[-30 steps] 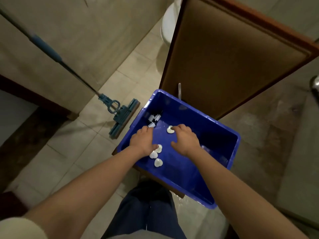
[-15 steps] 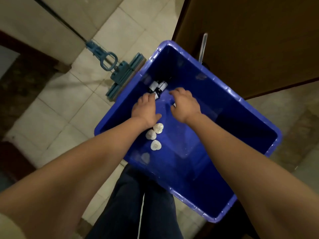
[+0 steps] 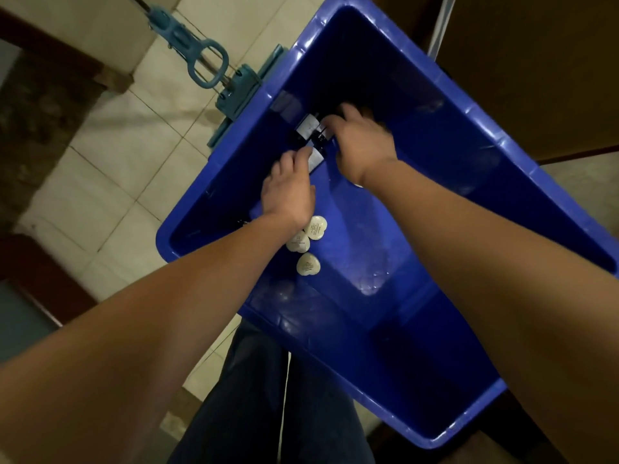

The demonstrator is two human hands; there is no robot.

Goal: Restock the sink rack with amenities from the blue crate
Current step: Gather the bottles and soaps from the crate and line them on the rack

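The right hand (image 3: 363,145) is deep in the far left corner of the blue crate (image 3: 522,169), fingers curled down over a cluster of small dark bottles (image 3: 306,128). Motion blur and the back of the hand hide whether it has closed on one. Just beside it, the left hand (image 3: 289,194) reaches to the same cluster, its fingertips touching a pale-labelled bottle. Whether it grips or merely touches cannot be told.

Nearer the person, by the left wrist, three white heart-shaped soaps (image 3: 308,264) lie on the crate floor. The sink rack is out of view. A mop (image 3: 206,63) rests on the tiled floor (image 3: 110,182) beyond the crate.

The bottles look light, rigid and smooth, so they are likely to slip or roll. A pinch across the body below the cap should suit each one, and several could be gathered in one palm. The soaps appear flat, wrapped and light, and are best lifted by their edges.
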